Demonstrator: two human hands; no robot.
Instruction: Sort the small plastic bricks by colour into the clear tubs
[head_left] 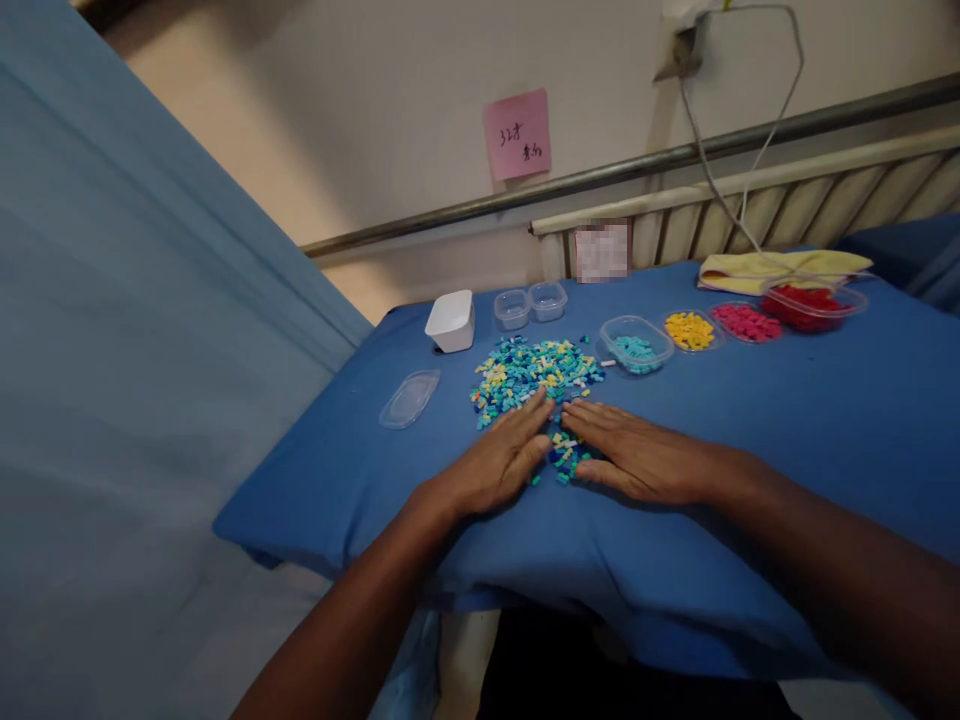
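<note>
A heap of small mixed-colour pieces point(534, 372), mostly teal, blue and yellow, lies on a table covered with a blue cloth point(787, 420). My left hand point(499, 458) and my right hand point(641, 452) lie flat, palms down, on the near edge of the heap, fingertips almost meeting. Some pieces point(564, 452) sit between the two hands. Neither hand grips anything.
Behind the heap stand a white tub point(451, 321) and two small clear tubs point(529, 304). To the right are clear dishes of teal point(636, 345), yellow point(690, 330), pink point(746, 322) and red point(811, 303) pieces. A clear lid point(409, 398) lies left. A blue curtain point(135, 350) hangs on the left.
</note>
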